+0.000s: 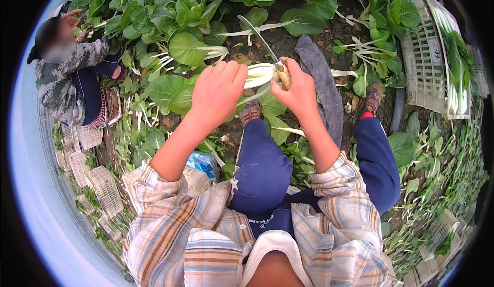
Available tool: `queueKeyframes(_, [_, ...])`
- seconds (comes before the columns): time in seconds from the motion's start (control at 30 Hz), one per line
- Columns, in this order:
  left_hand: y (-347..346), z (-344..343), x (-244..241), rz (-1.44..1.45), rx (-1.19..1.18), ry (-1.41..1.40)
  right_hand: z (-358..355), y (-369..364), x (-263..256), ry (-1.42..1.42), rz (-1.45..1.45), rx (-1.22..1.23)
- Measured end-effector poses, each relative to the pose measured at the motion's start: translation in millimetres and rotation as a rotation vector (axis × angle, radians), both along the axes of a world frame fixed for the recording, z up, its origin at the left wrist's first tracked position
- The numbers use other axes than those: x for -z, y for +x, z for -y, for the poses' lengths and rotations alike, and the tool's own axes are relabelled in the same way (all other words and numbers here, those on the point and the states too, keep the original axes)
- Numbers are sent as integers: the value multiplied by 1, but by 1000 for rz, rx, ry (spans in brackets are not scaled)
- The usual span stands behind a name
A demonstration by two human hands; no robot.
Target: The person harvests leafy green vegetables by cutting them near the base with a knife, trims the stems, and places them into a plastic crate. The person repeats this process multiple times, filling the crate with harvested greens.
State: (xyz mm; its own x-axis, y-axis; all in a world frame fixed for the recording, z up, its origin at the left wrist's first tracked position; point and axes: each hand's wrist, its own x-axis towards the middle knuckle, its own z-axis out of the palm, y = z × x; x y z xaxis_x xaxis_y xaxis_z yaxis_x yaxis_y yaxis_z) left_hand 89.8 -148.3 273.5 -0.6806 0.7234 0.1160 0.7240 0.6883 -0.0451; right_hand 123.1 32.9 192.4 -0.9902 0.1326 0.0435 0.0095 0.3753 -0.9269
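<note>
My left hand point(219, 88) grips a head of bok choy point(259, 75), its pale stalks towards the right and its green leaves point(173, 92) trailing out on the left. A knife with a long, narrow, slightly curved blade point(259, 37) is in my right hand point(296, 91), wrapped around its tan handle point(284, 77). The blade points up and to the left. Handle and right fingers are close against the base of the bok choy; whether the edge touches it, I cannot tell. One loose stalk point(254, 96) hangs below the head.
Leafy bok choy point(189, 11) grows beyond my hands, with cut stalks on the soil. A dark grey cloth point(318, 82) lies right of my right hand. At right stands a white plastic crate point(420, 57) of bok choy. Another person point(73, 78) sits at left near several crates point(104, 190).
</note>
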Motion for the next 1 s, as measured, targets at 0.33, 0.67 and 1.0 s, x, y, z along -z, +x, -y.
queueKeyframes(0.33, [-23,56,17,687,-227,245,-28,-2,70,-168,255,43])
queueKeyframes(0.67, [-61,29,124,1784,-288,1037,41,-45,59,-1172,390,31])
queueKeyframes(1.0, [-102,58,159,970,-525,214,54,-91,143,-672,565,0])
